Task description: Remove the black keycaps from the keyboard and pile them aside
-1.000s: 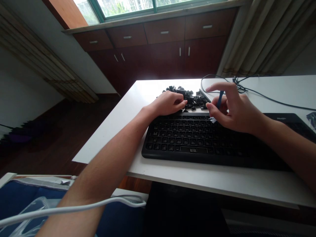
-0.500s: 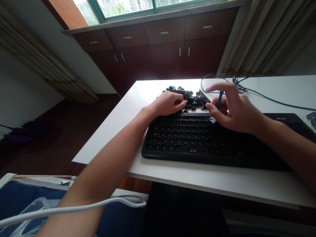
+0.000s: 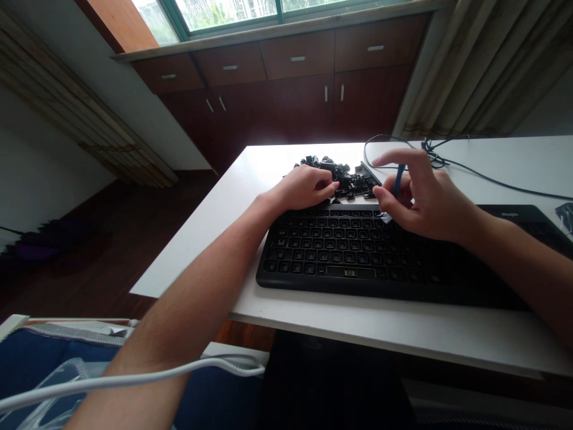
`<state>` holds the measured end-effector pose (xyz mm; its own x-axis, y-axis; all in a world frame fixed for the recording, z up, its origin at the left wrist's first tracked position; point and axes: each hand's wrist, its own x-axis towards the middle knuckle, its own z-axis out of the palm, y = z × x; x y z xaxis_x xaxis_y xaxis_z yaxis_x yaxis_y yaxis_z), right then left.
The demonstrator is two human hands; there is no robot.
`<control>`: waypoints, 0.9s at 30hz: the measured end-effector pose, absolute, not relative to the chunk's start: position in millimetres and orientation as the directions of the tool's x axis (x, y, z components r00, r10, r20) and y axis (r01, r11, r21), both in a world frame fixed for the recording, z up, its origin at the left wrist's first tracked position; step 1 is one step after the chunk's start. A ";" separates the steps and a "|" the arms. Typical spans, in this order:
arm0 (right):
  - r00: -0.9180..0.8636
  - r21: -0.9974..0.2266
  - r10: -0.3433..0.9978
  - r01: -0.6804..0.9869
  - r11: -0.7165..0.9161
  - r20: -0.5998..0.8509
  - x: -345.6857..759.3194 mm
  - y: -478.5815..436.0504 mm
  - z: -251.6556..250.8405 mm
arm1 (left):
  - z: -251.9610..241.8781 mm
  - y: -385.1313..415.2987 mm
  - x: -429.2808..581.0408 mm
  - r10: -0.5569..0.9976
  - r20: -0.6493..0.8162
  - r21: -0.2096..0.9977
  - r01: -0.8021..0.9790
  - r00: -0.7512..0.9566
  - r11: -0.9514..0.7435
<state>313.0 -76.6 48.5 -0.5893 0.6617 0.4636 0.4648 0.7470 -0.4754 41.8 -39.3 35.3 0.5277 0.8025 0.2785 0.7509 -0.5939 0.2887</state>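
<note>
A black keyboard (image 3: pixel 329 246) lies on the white table, its keycaps off and the square key sockets bare. At its back left edge rests my left hand (image 3: pixel 308 184), fingers curled closed; whether anything is inside them is hidden. Over the keyboard's upper middle, my right hand (image 3: pixel 425 194) pinches a slim blue stick-like tool (image 3: pixel 399 179). A white, frayed-looking tip (image 3: pixel 385 218) shows below the fingers, close to the top rows of sockets. Behind the keyboard lies a heap of loose black keycaps (image 3: pixel 345 179), right beside my left hand.
The white table (image 3: pixel 192 239) ends in a corner at the left. A thin black cable (image 3: pixel 492 173) lies coiled at the back right. A dark object (image 3: pixel 564 216) sits at the right edge. In front of the table, a white cable (image 3: pixel 134 381) crosses over a blue seat (image 3: pixel 36 364).
</note>
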 end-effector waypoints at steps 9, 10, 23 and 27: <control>-0.575 -0.473 0.669 0.475 0.742 0.471 313.2 -76.6 48.2 | 36.1 -39.1 42.0 0.803 0.273 0.279 0.755 0.530 -0.593; -0.575 -0.476 0.668 0.472 0.742 0.472 313.2 -76.4 48.2 | 36.1 -39.2 42.1 0.804 0.273 0.280 0.755 0.529 -0.592; -0.569 -0.480 0.679 0.484 0.732 0.463 312.2 -78.4 51.5 | 36.2 -39.3 42.5 0.810 0.260 0.305 0.751 0.526 -0.586; -0.574 -0.450 0.663 0.487 0.749 0.481 312.3 -78.8 51.9 | 37.0 -39.9 43.1 0.815 0.246 0.302 0.757 0.525 -0.579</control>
<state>312.3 -78.8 51.9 -0.5742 0.6627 0.4807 0.4872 0.7485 -0.4498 43.1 -39.9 37.0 0.5254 0.8145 0.2459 0.7571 -0.5795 0.3016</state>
